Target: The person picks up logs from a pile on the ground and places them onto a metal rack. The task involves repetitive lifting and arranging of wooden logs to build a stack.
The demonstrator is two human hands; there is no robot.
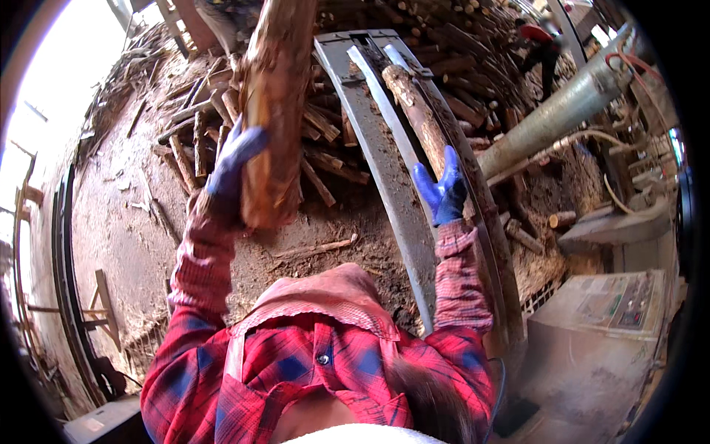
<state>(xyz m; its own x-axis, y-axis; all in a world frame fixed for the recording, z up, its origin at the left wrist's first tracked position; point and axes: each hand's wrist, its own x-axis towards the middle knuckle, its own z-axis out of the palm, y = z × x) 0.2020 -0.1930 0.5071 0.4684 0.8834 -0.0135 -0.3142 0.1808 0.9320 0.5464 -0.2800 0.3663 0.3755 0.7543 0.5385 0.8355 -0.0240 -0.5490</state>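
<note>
My left hand (231, 166), in a blue glove, is against the left side of a thick peeled-looking log (277, 111). The log stands nearly lengthwise in view, its near end blurred, and my fingers are partly hidden behind it. My right hand (441, 194), in a blue and dark glove, has thumb and fingers spread in a V. It is over the near end of a thinner log (418, 111), which lies along a grey metal trough (370, 126). Whether the right hand touches that log I cannot tell.
Behind the trough is a big heap of cut logs (473, 52). Loose sticks (192, 140) lie on the dirt floor at left. A thick metal pipe (555, 111) slants in from the right, above a dusty control box (592, 340). Another person (543, 44) is at the far right.
</note>
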